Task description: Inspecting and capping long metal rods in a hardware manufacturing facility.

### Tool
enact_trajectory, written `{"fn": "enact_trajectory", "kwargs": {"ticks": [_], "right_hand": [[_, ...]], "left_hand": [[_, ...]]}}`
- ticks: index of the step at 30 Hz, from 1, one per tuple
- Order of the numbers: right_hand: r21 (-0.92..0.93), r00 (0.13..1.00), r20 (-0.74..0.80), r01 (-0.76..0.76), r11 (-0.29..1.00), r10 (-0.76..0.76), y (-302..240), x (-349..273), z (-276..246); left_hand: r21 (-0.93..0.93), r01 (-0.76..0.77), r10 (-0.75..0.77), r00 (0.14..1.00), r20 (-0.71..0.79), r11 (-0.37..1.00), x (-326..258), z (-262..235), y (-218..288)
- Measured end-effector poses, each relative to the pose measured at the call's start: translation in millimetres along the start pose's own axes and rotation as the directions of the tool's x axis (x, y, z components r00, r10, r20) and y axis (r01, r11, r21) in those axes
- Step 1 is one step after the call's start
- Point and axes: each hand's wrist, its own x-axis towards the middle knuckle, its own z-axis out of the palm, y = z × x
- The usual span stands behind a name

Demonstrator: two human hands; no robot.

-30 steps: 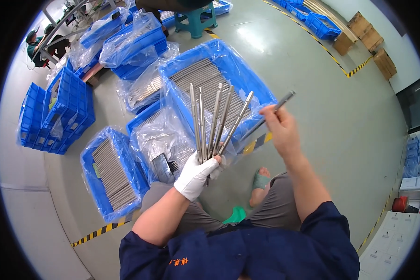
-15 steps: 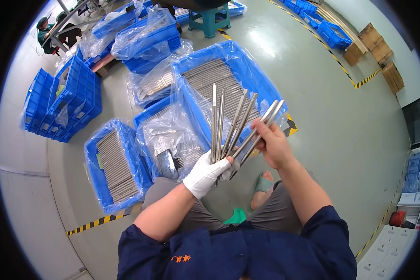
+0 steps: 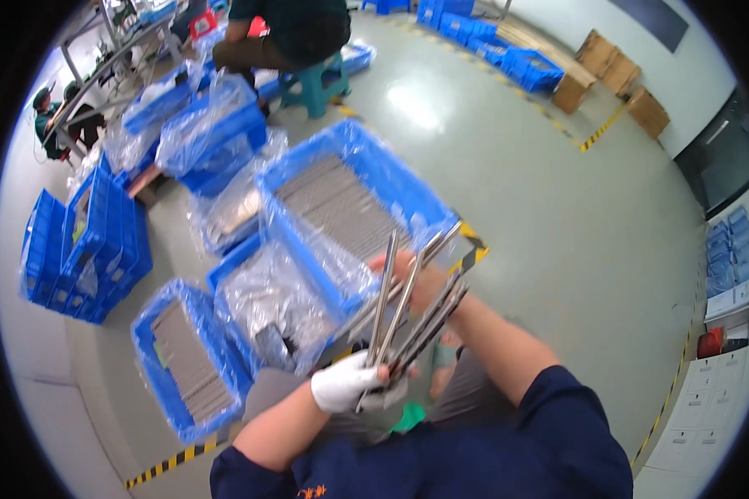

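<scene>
Where the gloved fingers of the left hand [image 3: 347, 387] curl tight round the lower ends of a fan of metal rods [image 3: 408, 308], the bare right hand [image 3: 416, 279] closes over their upper part, above the person's lap. Beyond lies a blue crate [image 3: 354, 204] of grey rods lined with clear plastic, and more crates [image 3: 183, 366] beside it on the glossy grey floor [image 3: 558, 208] with yellow-black tape. A seated person [image 3: 295, 33] works further off.
</scene>
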Motion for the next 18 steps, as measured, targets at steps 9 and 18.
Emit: {"fn": "enact_trajectory", "kwargs": {"ticks": [9,18], "right_hand": [[0.105,0.907,0.360,0.195,0.975,-0.220,-25.0,-24.7,19.0],[0.308,0.877,0.270,0.313,0.899,-0.398,-23.9,-24.8,24.2]], "left_hand": [[-0.162,0.078,-0.031,0.960,0.278,0.984,-1.7,-0.3,-8.9],[-0.060,0.089,-0.069,0.958,0.279,0.994,1.6,9.9,-3.8]]}}
